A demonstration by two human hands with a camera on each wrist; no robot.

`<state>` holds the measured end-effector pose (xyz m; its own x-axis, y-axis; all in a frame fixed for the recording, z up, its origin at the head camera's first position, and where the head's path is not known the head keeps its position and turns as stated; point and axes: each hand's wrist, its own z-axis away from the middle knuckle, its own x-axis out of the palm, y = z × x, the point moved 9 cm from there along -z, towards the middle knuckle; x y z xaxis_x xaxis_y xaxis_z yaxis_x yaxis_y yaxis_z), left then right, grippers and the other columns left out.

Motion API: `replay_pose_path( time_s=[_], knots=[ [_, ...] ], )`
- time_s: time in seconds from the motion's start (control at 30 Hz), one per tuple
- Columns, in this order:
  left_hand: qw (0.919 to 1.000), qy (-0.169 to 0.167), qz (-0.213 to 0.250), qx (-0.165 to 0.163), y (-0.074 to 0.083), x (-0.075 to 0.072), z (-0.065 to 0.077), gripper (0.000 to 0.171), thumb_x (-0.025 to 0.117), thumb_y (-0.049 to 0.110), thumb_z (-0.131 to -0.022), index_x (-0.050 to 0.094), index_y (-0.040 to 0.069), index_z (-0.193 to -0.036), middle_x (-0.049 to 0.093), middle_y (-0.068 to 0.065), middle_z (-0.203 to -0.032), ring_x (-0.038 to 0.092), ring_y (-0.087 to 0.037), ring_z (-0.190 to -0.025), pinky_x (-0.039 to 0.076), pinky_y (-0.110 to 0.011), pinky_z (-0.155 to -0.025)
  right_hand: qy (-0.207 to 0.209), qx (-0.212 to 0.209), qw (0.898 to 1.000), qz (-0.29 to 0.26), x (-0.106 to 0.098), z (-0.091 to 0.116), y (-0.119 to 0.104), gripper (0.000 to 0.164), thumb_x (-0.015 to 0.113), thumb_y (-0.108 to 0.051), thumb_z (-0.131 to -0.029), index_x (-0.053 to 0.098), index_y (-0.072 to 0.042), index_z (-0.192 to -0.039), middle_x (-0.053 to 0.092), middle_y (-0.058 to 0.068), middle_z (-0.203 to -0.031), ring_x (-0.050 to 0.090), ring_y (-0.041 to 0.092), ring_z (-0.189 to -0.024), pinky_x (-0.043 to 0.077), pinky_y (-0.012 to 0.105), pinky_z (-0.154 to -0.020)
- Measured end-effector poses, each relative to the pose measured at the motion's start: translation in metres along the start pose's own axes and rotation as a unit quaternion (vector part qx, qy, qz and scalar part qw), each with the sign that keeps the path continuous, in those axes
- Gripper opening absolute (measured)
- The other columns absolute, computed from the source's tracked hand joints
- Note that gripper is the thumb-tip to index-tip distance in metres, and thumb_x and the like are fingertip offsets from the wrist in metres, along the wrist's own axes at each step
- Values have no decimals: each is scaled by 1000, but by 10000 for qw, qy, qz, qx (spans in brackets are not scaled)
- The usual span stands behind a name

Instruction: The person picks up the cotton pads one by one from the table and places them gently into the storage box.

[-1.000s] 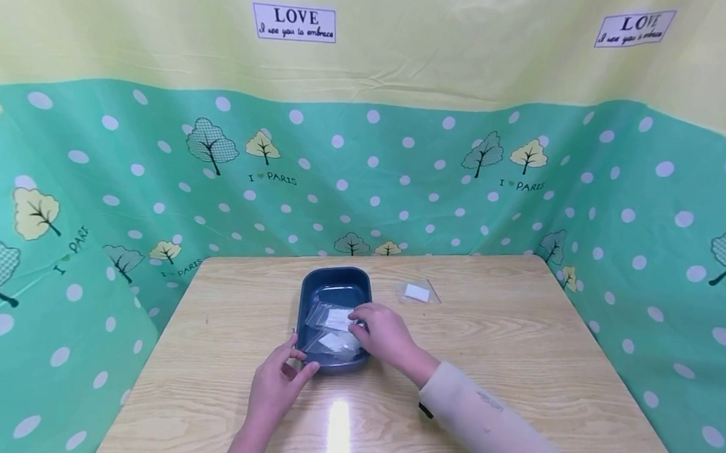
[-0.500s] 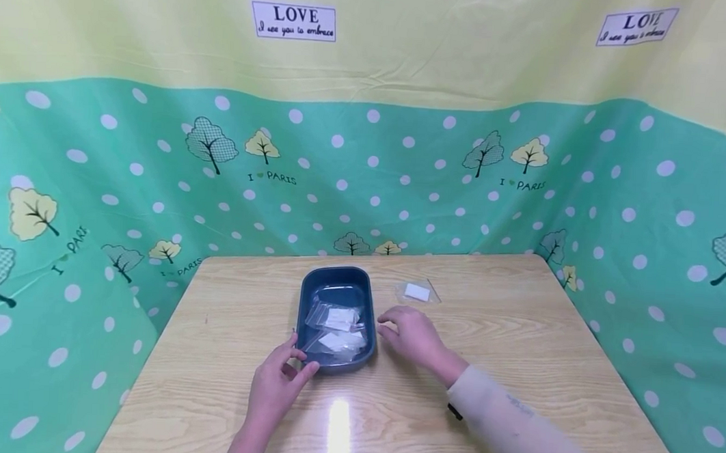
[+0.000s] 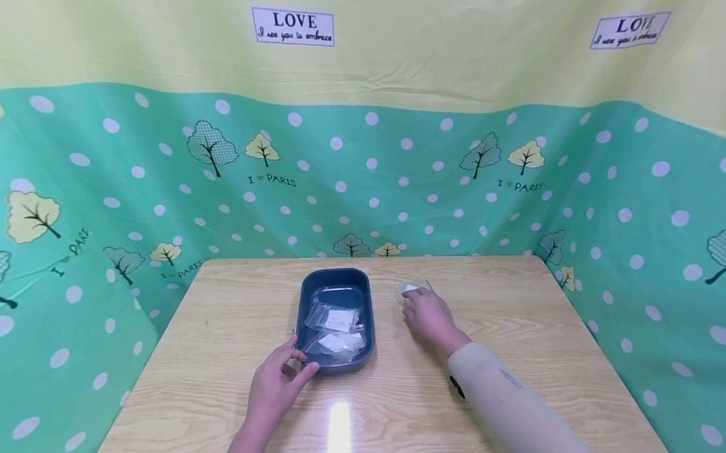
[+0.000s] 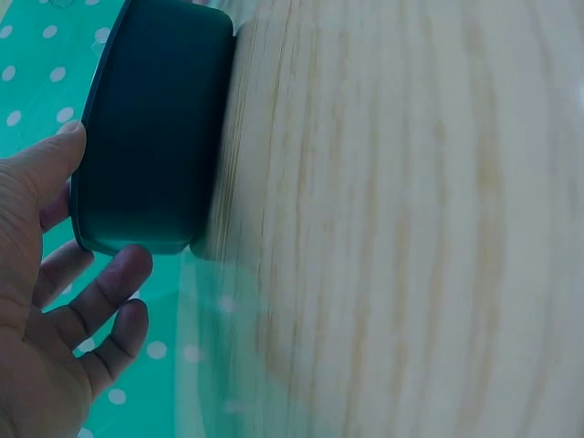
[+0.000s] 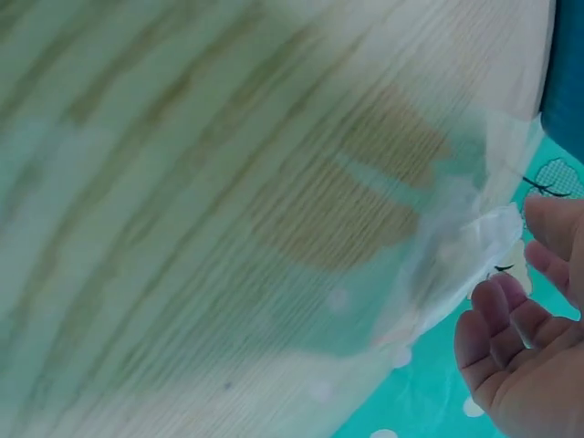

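Observation:
A dark blue rectangular tray (image 3: 364,302) stands on the table with several clear zip bags (image 3: 336,329) holding white pieces lying in it. My left hand (image 3: 277,386) holds the tray's near left corner, thumb at the near side and fingers at the left side. In the left wrist view the thumb (image 4: 55,160) touches the tray's rim (image 4: 88,119). My right hand (image 3: 429,315) reaches over another small clear bag (image 3: 404,290) to the right of the tray, partly hiding it. In the right wrist view its fingers (image 5: 497,319) are spread apart beside the bag (image 5: 465,260).
The wood-grain table (image 3: 242,302) carries a bright light reflection near its front. A green dotted curtain (image 3: 318,149) with printed trees encloses the back and both sides.
My right hand has left the inside of the tray, moved right and then farther back to the bag on the table. My left hand has stayed at the tray corner.

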<state>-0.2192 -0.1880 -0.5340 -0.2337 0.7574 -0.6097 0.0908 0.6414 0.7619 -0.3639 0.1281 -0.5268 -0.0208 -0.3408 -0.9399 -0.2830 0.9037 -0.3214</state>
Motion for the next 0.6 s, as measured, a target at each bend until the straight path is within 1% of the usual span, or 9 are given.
replay_pose_path(
  time_s=[0.1, 0.23, 0.3, 0.33, 0.37, 0.4, 0.47, 0.53, 0.6],
  knots=[
    [10000, -15, -22, -46, -1, 0, 1, 27, 91, 35, -87, 72, 17, -97, 61, -14, -156, 67, -7, -75, 58, -22, -70, -116, 70, 9997, 191, 7, -5, 1, 40, 68, -23, -106, 65, -10, -143, 66, 16, -143, 60, 37, -136, 51, 55, -114],
    [10000, 0, -53, -51, -2, 1, 1, 27, 91, 34, -87, 72, 17, -97, 61, -14, -156, 67, -7, -75, 58, -21, -69, -289, 374, 9986, 244, 15, -8, 6, 48, 66, -37, -107, 61, -18, -151, 60, 20, -138, 55, 38, -125, 49, 55, -107],
    [10000, 7, -73, -32, -2, 1, 1, 27, 91, 34, -87, 72, 17, -97, 61, -14, -156, 67, -7, -75, 58, -22, -69, -364, 452, 9978, 308, 18, -9, 8, 49, 65, -43, -107, 62, -21, -150, 59, 20, -135, 52, 38, -122, 46, 56, -106],
    [10000, 5, -86, -23, -2, 1, 1, 27, 91, 33, -86, 72, 17, -97, 61, -14, -156, 67, -7, -75, 58, -22, -69, -366, 482, 9976, 339, 19, -10, 9, 48, 63, -46, -107, 65, -21, -147, 60, 20, -134, 52, 39, -122, 46, 56, -106],
    [9999, 5, -98, -23, -2, 1, 1, 28, 91, 33, -86, 72, 17, -97, 61, -14, -156, 67, -7, -75, 58, -22, -69, -351, 483, 9975, 379, 18, -9, 10, 46, 63, -48, -107, 68, -19, -143, 62, 19, -134, 53, 39, -123, 45, 57, -107],
    [9999, 7, -109, -24, -2, 1, 1, 28, 91, 34, -86, 72, 17, -97, 61, -14, -156, 67, -7, -75, 58, -22, -69, -317, 475, 9975, 427, 17, -9, 11, 44, 62, -49, -107, 73, -17, -134, 66, 18, -130, 54, 40, -124, 45, 58, -108],
    [9999, -3, -116, -40, -3, 1, 0, 27, 91, 34, -87, 72, 18, -97, 61, -13, -156, 67, -7, -76, 58, -22, -70, -192, 447, 9975, 509, 14, -9, 14, 42, 62, -50, -106, 79, -12, -110, 74, 15, -115, 58, 41, -122, 45, 59, -107],
    [9999, -9, -113, -58, -3, 1, 0, 27, 91, 34, -86, 72, 19, -97, 61, -12, -156, 67, -6, -76, 58, -22, -71, -75, 411, 9976, 549, 9, -7, 17, 41, 67, -49, -104, 75, -12, -88, 76, 9, -97, 62, 39, -114, 46, 58, -105],
    [9999, -28, -109, -74, -4, 1, -1, 26, 91, 33, -87, 72, 19, -97, 61, -12, -157, 67, -6, -76, 58, -22, -71, -15, 400, 9980, 489, 6, -5, 21, 36, 74, -44, -100, 69, -14, -82, 74, 6, -87, 64, 36, -105, 47, 56, -101]
  ],
)
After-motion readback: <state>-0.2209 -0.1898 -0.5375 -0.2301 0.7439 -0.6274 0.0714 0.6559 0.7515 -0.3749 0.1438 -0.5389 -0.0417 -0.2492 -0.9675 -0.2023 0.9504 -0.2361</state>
